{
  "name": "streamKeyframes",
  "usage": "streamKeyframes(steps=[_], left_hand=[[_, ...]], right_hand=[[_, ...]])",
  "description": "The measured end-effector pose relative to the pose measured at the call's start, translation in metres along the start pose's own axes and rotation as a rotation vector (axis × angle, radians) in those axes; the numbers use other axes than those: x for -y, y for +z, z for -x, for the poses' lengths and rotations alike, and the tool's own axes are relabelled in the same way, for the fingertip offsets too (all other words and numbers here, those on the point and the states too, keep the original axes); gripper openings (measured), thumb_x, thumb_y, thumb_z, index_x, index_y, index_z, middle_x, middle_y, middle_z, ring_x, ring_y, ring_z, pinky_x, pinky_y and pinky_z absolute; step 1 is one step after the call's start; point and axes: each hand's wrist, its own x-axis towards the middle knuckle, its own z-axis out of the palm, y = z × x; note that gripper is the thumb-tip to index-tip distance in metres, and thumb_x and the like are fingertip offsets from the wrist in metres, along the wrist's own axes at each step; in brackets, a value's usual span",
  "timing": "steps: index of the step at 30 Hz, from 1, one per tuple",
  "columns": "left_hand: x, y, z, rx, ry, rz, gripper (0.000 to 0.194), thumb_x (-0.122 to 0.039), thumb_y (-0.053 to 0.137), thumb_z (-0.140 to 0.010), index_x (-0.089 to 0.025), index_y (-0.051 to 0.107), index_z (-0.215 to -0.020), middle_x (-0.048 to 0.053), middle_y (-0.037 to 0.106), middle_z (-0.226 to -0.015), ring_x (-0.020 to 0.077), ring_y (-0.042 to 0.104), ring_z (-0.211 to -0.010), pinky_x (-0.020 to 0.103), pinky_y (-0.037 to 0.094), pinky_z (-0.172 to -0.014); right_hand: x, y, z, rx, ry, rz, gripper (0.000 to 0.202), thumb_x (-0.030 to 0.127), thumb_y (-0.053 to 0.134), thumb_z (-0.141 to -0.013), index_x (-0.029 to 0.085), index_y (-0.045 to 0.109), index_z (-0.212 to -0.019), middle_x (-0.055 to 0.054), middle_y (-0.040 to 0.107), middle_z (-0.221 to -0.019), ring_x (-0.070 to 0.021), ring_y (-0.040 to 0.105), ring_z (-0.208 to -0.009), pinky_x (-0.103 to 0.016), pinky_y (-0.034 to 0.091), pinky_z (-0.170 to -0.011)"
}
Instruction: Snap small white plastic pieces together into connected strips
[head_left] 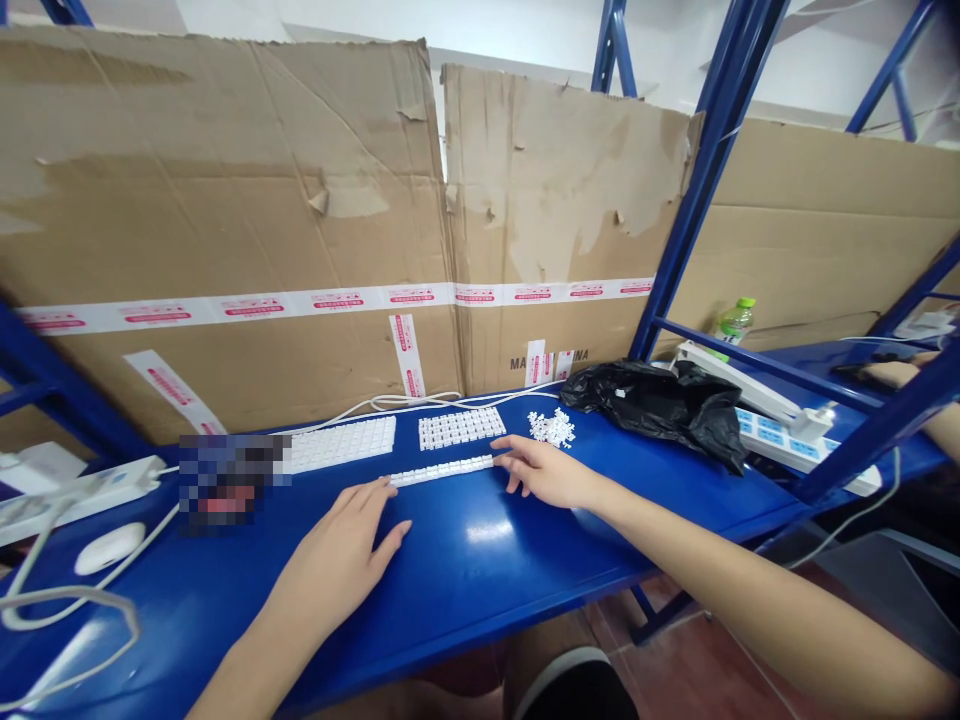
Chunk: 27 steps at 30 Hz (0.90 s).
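A thin row of small white pieces (pixel 442 469) lies on the blue tabletop, stretching between my two hands. My left hand (pixel 349 540) rests low over the table, fingertips at the row's left end and thumb held apart. At the right end, the fingertips of my right hand (pixel 546 472) touch or nearly touch the row, fingers loosely bent and spread. Just behind it sits a block of several white rows (pixel 463 428). A loose heap of small white parts (pixel 551 427) lies beyond my right hand. To the left is a flat white keyboard-like panel (pixel 345 445).
A crumpled black plastic bag (pixel 660 405) lies at the right, near a power strip (pixel 780 440) and a bottle (pixel 735 322). On the left are a white mouse (pixel 110 548), cables and another power strip (pixel 90 500). Cardboard sheets (pixel 225 200) stand behind; blue posts (pixel 705 180) frame the table.
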Motion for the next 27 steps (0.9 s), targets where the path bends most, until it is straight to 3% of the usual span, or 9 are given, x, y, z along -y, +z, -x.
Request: streamKeyframes(steps=[3, 9, 20, 27], left_hand=[[0.015, -0.004, 0.004, -0.031, -0.054, 0.033, 0.058, -0.056, 0.048, -0.105, -0.013, 0.064, -0.141, 0.021, 0.074, -0.141, 0.0403, 0.066, -0.139, 0.059, 0.059, -0.113], [0.055, -0.016, 0.014, -0.049, -0.066, 0.036, 0.057, -0.060, 0.048, -0.104, -0.016, 0.060, -0.138, 0.019, 0.073, -0.140, 0.0397, 0.061, -0.143, 0.058, 0.052, -0.120], [0.125, -0.035, 0.016, -0.114, -0.094, -0.106, 0.046, -0.059, 0.053, -0.099, -0.020, 0.064, -0.119, 0.021, 0.076, -0.128, 0.0435, 0.067, -0.129, 0.058, 0.053, -0.111], [0.148, -0.036, 0.010, -0.162, -0.085, -0.160, 0.043, -0.059, 0.053, -0.097, -0.021, 0.064, -0.114, 0.021, 0.076, -0.124, 0.0441, 0.069, -0.125, 0.056, 0.054, -0.109]], right_hand=[[0.009, 0.009, -0.008, 0.027, -0.038, 0.003, 0.035, 0.030, 0.054, -0.112, 0.020, 0.060, -0.146, -0.007, 0.078, -0.103, -0.0176, 0.077, -0.084, -0.026, 0.060, -0.068], [0.039, 0.031, -0.032, 0.095, -0.027, -0.002, 0.034, 0.022, 0.058, -0.110, 0.019, 0.058, -0.144, -0.011, 0.077, -0.124, -0.0136, 0.077, -0.078, -0.022, 0.060, -0.061], [0.077, 0.085, -0.080, 0.186, -0.044, -0.075, 0.044, 0.024, 0.065, -0.107, 0.020, 0.052, -0.149, -0.012, 0.075, -0.126, -0.0111, 0.073, -0.070, -0.016, 0.057, -0.047], [0.087, 0.100, -0.096, 0.179, -0.060, -0.047, 0.042, 0.025, 0.063, -0.108, 0.020, 0.051, -0.149, -0.013, 0.075, -0.129, -0.0110, 0.073, -0.068, -0.014, 0.054, -0.041]])
